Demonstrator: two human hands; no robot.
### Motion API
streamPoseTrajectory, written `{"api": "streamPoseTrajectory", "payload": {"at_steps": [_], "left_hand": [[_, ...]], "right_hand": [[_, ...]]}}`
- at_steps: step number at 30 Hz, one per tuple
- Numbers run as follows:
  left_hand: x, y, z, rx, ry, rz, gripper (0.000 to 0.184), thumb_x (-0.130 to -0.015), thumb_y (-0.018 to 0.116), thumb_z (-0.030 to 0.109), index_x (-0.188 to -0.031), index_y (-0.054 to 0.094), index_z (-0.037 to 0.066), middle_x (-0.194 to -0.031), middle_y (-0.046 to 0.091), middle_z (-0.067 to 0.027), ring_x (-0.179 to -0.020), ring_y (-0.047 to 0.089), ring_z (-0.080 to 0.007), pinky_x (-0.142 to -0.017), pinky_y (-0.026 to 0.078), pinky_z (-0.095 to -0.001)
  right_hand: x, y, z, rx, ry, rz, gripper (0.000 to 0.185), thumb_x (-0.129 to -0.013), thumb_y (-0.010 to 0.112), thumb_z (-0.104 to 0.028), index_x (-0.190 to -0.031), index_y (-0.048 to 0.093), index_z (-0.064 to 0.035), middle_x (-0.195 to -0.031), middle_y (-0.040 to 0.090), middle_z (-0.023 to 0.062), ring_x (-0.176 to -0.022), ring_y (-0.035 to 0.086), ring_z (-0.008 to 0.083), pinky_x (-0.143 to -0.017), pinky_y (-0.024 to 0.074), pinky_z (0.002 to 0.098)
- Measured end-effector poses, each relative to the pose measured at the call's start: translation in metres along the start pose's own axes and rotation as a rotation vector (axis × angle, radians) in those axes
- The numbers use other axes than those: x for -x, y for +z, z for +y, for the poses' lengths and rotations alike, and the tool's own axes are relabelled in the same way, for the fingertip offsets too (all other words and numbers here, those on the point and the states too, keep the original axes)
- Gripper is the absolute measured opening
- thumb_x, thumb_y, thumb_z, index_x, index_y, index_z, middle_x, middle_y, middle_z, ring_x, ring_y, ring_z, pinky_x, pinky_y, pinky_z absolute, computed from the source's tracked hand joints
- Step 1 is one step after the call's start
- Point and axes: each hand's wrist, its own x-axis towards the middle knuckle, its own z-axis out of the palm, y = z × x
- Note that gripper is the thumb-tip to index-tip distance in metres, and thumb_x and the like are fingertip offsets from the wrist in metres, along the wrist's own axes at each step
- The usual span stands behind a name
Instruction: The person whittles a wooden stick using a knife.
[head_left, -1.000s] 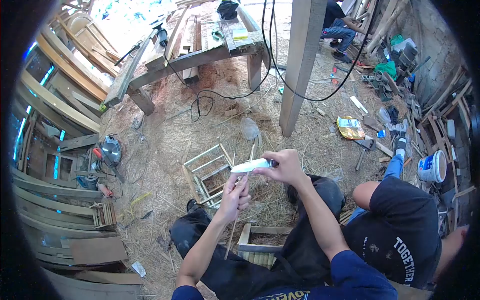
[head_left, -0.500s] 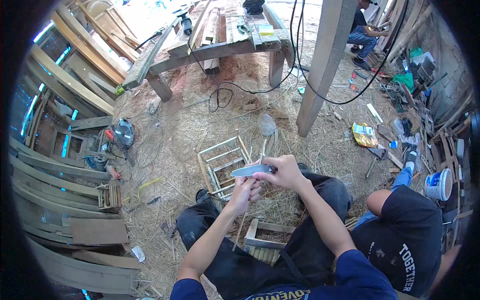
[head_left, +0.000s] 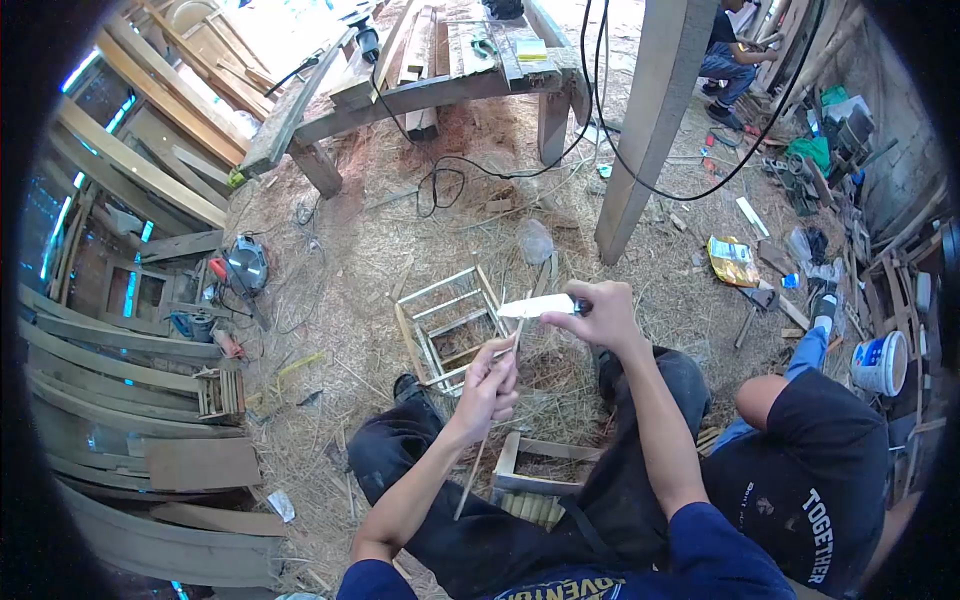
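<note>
My right hand (head_left: 604,315) is closed round the dark handle of a knife (head_left: 538,306), whose pale blade points left. Below and left of the blade, my left hand (head_left: 487,388) is closed on a thin wooden stick (head_left: 473,478). The stick slants from the blade's area down past my left wrist toward my lap. Just beyond my hands, a small wooden frame (head_left: 447,321) stands on the ground. A second piece with slats (head_left: 532,507) lies between my legs.
A co-worker in a dark shirt (head_left: 800,470) sits close at my right, near a white bucket (head_left: 880,362). Ahead are a wooden bench (head_left: 430,97), a post (head_left: 655,130) and hanging cables. A circular saw (head_left: 246,264) lies left. Another person (head_left: 728,65) crouches far right.
My right hand and the knife have moved up and right, away from my left hand. More of the stick's upper end shows between them.
</note>
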Motion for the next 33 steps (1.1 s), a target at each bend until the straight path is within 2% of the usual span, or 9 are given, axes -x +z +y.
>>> {"api": "streamPoseTrajectory", "payload": {"at_steps": [8, 11, 14, 18, 20, 25, 28, 32, 33], "left_hand": [[-0.008, -0.011, -0.005, -0.041, -0.052, -0.065, 0.025, -0.107, 0.048, 0.025, -0.131, 0.049, 0.021, -0.067, 0.031, 0.0060, -0.046, 0.024, -0.0026, -0.040, 0.017, -0.0210], [-0.011, -0.008, -0.010, -0.052, -0.051, -0.067, 0.026, -0.107, 0.048, 0.025, -0.132, 0.048, 0.021, -0.066, 0.030, 0.0062, -0.045, 0.023, -0.0031, -0.040, 0.018, -0.0215], [-0.008, -0.007, -0.009, -0.015, -0.049, -0.057, 0.026, -0.106, 0.049, 0.025, -0.132, 0.050, 0.020, -0.066, 0.030, 0.0062, -0.045, 0.023, -0.0034, -0.040, 0.019, -0.0214], [-0.018, -0.008, -0.003, -0.046, 0.019, -0.012, 0.023, -0.106, 0.049, 0.027, -0.128, 0.049, 0.023, -0.068, 0.033, 0.0055, -0.045, 0.025, -0.0027, -0.038, 0.018, -0.0194], [-0.016, -0.005, -0.007, -0.050, -0.052, -0.006, 0.023, -0.105, 0.050, 0.026, -0.128, 0.050, 0.023, -0.068, 0.033, 0.0054, -0.045, 0.026, -0.0027, -0.037, 0.018, -0.0192], [-0.016, 0.002, -0.005, -0.051, -0.030, -0.033, 0.026, -0.105, 0.049, 0.027, -0.131, 0.048, 0.020, -0.068, 0.032, 0.0069, -0.046, 0.026, -0.0019, -0.039, 0.019, -0.0182], [-0.012, 0.002, -0.006, -0.053, -0.047, -0.055, 0.025, -0.106, 0.049, 0.027, -0.130, 0.049, 0.020, -0.067, 0.032, 0.0070, -0.046, 0.026, -0.0017, -0.039, 0.019, -0.0185], [-0.019, 0.005, -0.003, -0.041, -0.036, -0.015, 0.024, -0.106, 0.048, 0.025, -0.130, 0.049, 0.020, -0.066, 0.031, 0.0069, -0.046, 0.026, -0.0020, -0.039, 0.018, -0.0192], [-0.020, 0.004, -0.002, -0.031, -0.023, -0.025, 0.023, -0.106, 0.048, 0.024, -0.129, 0.049, 0.020, -0.065, 0.031, 0.0071, -0.045, 0.025, -0.0022, -0.039, 0.018, -0.0199]], "right_hand": [[0.008, -0.004, -0.006, 0.017, 0.037, -0.028, 0.046, -0.075, 0.081, -0.053, -0.082, 0.073, -0.0088, -0.055, 0.062, 0.0073, -0.051, 0.066, 0.0235, -0.050, 0.0493, 0.0334], [0.018, 0.017, -0.020, -0.091, -0.197, -0.028, 0.045, -0.075, 0.081, -0.053, -0.080, 0.072, -0.0086, -0.056, 0.062, 0.0080, -0.051, 0.066, 0.0237, -0.050, 0.0494, 0.0328], [0.005, 0.005, -0.002, -0.110, -0.017, 0.029, 0.050, -0.078, 0.074, -0.062, -0.086, 0.074, -0.0130, -0.055, 0.062, 0.0083, -0.051, 0.065, 0.0250, -0.050, 0.0490, 0.0357], [0.009, 0.002, -0.004, -0.009, 0.067, 0.003, 0.043, -0.075, 0.080, -0.054, -0.081, 0.074, -0.0124, -0.058, 0.065, 0.0069, -0.051, 0.066, 0.0226, -0.053, 0.0508, 0.0344], [0.017, 0.013, -0.012, 0.010, -0.178, 0.020, 0.046, -0.079, 0.075, -0.059, -0.081, 0.072, -0.0135, -0.054, 0.061, 0.0073, -0.048, 0.063, 0.0253, -0.050, 0.0487, 0.0363], [0.009, 0.001, 0.003, 0.065, -0.004, 0.118, 0.044, -0.078, 0.075, -0.058, -0.083, 0.072, -0.0141, -0.056, 0.062, 0.0080, -0.050, 0.064, 0.0263, -0.050, 0.0492, 0.0373], [0.020, 0.007, -0.010, 0.082, -0.223, 0.021, 0.045, -0.078, 0.074, -0.059, -0.083, 0.071, -0.0145, -0.056, 0.062, 0.0081, -0.050, 0.064, 0.0261, -0.049, 0.0488, 0.0370], [0.010, 0.001, 0.015, 0.129, -0.022, 0.139, 0.047, -0.077, 0.074, -0.061, -0.076, 0.068, -0.0143, -0.052, 0.058, 0.0070, -0.048, 0.062, 0.0274, -0.049, 0.0481, 0.0387], [0.014, 0.003, 0.008, 0.116, -0.090, 0.124, 0.045, -0.075, 0.077, -0.058, -0.078, 0.069, -0.0140, -0.053, 0.058, 0.0066, -0.049, 0.062, 0.0260, -0.049, 0.0471, 0.0374]]}}
